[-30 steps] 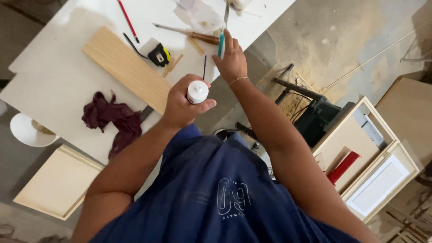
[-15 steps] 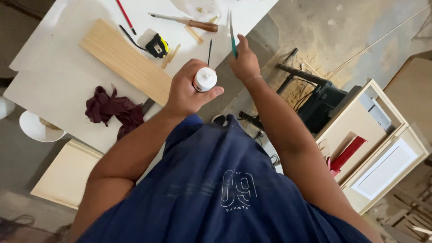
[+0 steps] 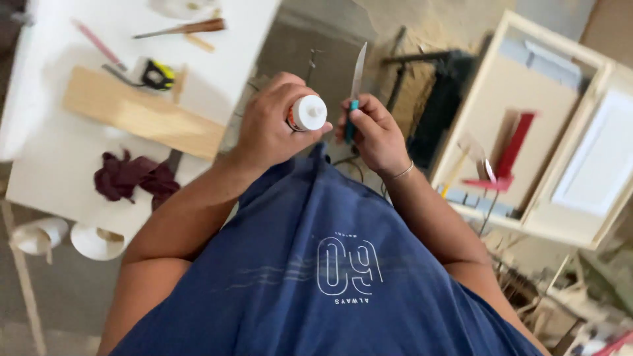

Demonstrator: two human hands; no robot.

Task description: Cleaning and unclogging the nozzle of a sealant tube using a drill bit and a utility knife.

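Note:
My left hand is closed around a small bottle with a white cap, held in front of my chest over the gap beside the table. Right next to it, my right hand grips a knife by its teal handle, with the thin blade pointing up and away from me. The two hands are almost touching. My blue shirt fills the lower part of the view.
A white table on the left carries a wooden board, a yellow-black tape measure, a dark red cloth, a wooden-handled tool and a red pencil. An open wooden cabinet lies on the right.
Both hands have drawn back from the table edge toward my chest. The knife hand has come in close beside the bottle, and the view has swung right toward the cabinet.

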